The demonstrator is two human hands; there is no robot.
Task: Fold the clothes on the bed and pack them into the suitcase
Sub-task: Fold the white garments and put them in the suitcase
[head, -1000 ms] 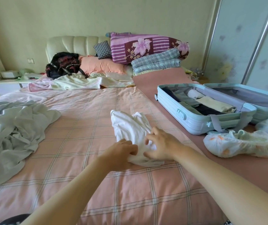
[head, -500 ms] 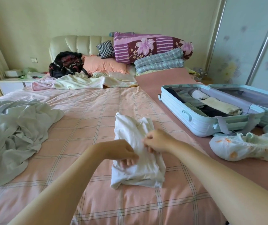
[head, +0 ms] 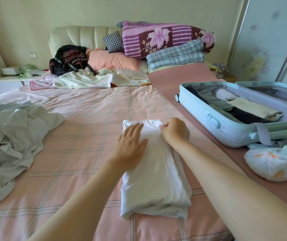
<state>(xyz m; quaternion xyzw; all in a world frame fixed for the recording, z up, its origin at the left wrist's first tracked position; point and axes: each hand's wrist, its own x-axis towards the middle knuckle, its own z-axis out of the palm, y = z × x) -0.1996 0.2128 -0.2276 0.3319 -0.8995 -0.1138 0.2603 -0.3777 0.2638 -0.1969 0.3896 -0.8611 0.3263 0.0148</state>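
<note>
Head view, the only one.

Landmark: the suitcase point(head: 214, 119), lying open on the bed point(head: 87, 136).

- White garment point(head: 154, 180): on the checked sheet, left of the suitcase and apart from it. It is folded into a long narrow stack, several layers thick at the end nearest me.
- My left hand point(head: 130, 146): flat on the far half of the garment, on the side away from the suitcase, fingers straight and pressing down. It grips nothing.
- My right hand point(head: 174, 132): at the garment's far corner on the suitcase side, fingers curled in and pinching the cloth edge.
- Inside the suitcase: the near half already holds folded pieces, grey, dark and beige point(head: 253, 108). I cannot tell how much room is left under them.
- Crumpled pale clothes point(head: 12, 141): far left of the suitcase, across the bed, unfolded.
- White bundle with orange print point(head: 273, 162): just in front of the suitcase's near wall.

Judgement: the step is folding, late stage, smoothing and squaring the far end. The strip looks too long for the free space, so I expect one more fold, far end towards me. After that, both hands go under the stack to lift it level across into the open half, because the loose layers could slide apart. The pale heap remains to be done.
</note>
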